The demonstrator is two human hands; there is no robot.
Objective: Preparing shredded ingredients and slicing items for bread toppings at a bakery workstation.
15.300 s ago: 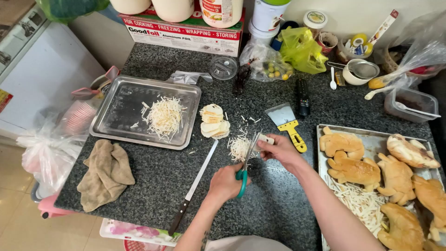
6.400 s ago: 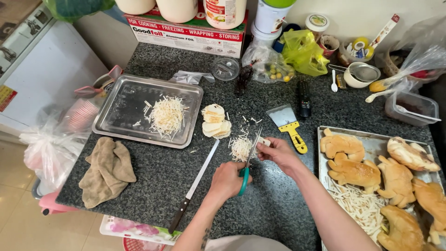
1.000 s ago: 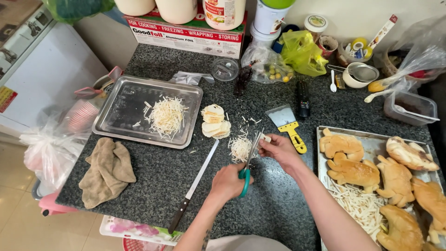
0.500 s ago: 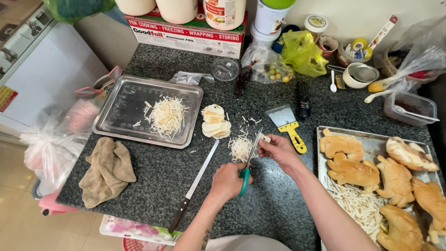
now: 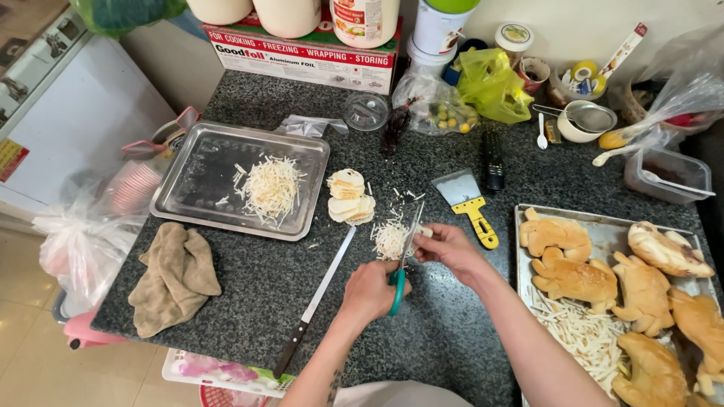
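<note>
My left hand (image 5: 371, 290) grips green-handled scissors (image 5: 403, 256), blades pointing away over the dark granite counter (image 5: 249, 290). My right hand (image 5: 451, 249) pinches a thin pale slice (image 5: 427, 232) against the blades. Cut pale strips (image 5: 390, 238) pile under the scissors. A stack of round pale slices (image 5: 348, 197) lies just beyond. More shreds (image 5: 270, 188) sit in a steel tray (image 5: 188, 202) to the left.
A long knife (image 5: 313, 303) lies by my left arm. A yellow-handled scraper (image 5: 471, 205) rests right of the pile. A tray (image 5: 611, 235) of golden pastries and strips sits at right. A brown cloth (image 5: 172, 276) lies at left. Bags, jars and boxes crowd the back.
Both hands stay in the same spot with the scissors over the pile; only slight shifts of fingers and blades show.
</note>
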